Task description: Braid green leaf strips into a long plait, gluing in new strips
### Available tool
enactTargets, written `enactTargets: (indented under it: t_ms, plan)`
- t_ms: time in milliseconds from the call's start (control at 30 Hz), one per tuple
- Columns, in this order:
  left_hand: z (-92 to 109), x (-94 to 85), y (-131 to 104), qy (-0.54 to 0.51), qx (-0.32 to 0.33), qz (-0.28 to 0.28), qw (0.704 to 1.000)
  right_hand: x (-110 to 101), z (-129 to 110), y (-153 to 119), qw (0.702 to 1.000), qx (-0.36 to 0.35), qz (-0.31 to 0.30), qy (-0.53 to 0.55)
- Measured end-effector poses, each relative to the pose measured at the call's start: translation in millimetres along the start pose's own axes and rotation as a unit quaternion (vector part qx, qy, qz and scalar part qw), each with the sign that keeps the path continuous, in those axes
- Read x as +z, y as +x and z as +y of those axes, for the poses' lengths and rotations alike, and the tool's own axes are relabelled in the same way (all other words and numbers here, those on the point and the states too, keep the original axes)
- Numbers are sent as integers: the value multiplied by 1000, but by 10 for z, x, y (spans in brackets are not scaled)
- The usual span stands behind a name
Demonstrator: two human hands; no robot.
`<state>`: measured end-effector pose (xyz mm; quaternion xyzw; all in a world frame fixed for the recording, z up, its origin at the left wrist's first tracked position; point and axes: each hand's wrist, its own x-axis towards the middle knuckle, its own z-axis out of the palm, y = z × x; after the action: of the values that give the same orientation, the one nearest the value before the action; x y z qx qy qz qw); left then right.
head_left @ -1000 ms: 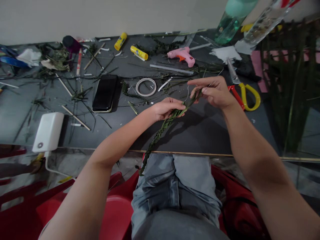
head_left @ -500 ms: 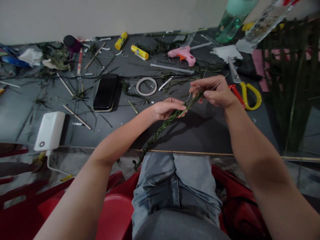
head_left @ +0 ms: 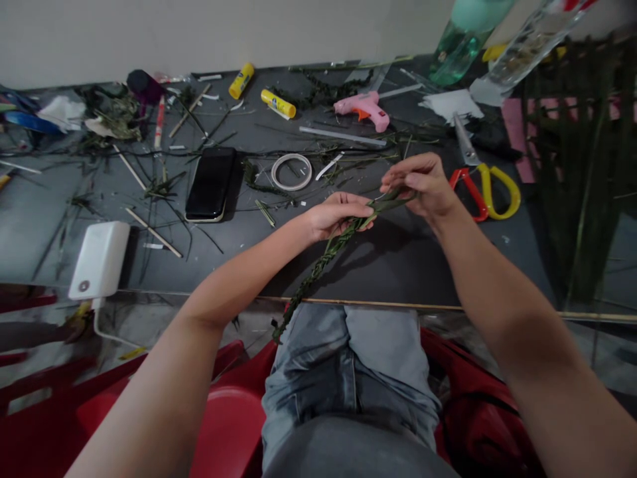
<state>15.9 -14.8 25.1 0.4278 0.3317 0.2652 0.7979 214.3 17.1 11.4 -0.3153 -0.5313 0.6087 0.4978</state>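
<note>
A braid of green leaf strips (head_left: 323,262) slants from my hands down over the table's front edge, its curled tail hanging by my lap. Thumb and fingers of my left hand (head_left: 341,216) pinch it near its upper end. My right hand (head_left: 418,182) is closed on the loose strip ends to the upper right, thumb against fingers. A thin pale strand shows between the two hands. How the strips cross under my left fingers is hidden.
Scissors (head_left: 482,192) lie right of my right hand. Beyond are a roll of tape (head_left: 291,172), a pink glue gun (head_left: 362,111), glue sticks (head_left: 277,104) and bottles (head_left: 462,43). A phone (head_left: 211,184) and white power bank (head_left: 99,260) lie left. Long leaves (head_left: 582,186) stand at right.
My right hand has shifted slightly left and its fingers have regrouped on the strip ends. The pale loop between the hands has flattened. The braid's tail has swung slightly right.
</note>
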Motion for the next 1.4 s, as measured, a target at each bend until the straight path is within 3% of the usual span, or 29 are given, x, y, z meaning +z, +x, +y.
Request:
enactTargets:
  t_ms: [67,133,200,300,400,467,667,833,933,1000,1033,1100,1200,1267,1333,1400]
  plan:
    - [-26,-42,39,1,35,47,998,-5,30,57,999,-26,28,0]
    - [-48,-119,94,18,91,136,986,-18,65,116,994,-67,83,-4]
    - [-63,-218,149,64,158,226,959,-25,97,152,986,-103,122,-43]
    - [-73,-348,196,170,237,302,908,18,125,141,963,-149,150,-170]
    - [-66,-403,183,275,264,343,858,123,129,80,922,-184,194,-280]
    - [-46,-410,156,341,269,364,824,201,128,37,911,-197,202,-301]
    - [28,-472,97,481,277,407,725,400,136,-76,921,-195,196,-276]
    - [22,-560,103,551,285,415,665,495,127,-98,907,-214,238,-274]
    - [35,-581,98,576,299,406,644,507,130,-60,910,-225,260,-231]
    - [47,-566,89,567,302,396,656,482,132,-35,919,-217,263,-198]
    - [49,-548,84,549,301,389,676,456,129,-26,925,-209,257,-185]
    - [47,-496,78,481,289,366,743,375,102,-18,941,-190,221,-172]
    - [37,-403,75,323,240,290,868,204,9,-11,960,-168,139,-175]
    - [37,-360,74,235,197,231,923,89,-66,0,970,-140,83,-181]
    - [43,-345,72,190,168,201,946,6,-123,12,978,-108,23,-175]
    - [47,-358,71,180,154,199,951,-30,-148,21,984,-82,-24,-156]
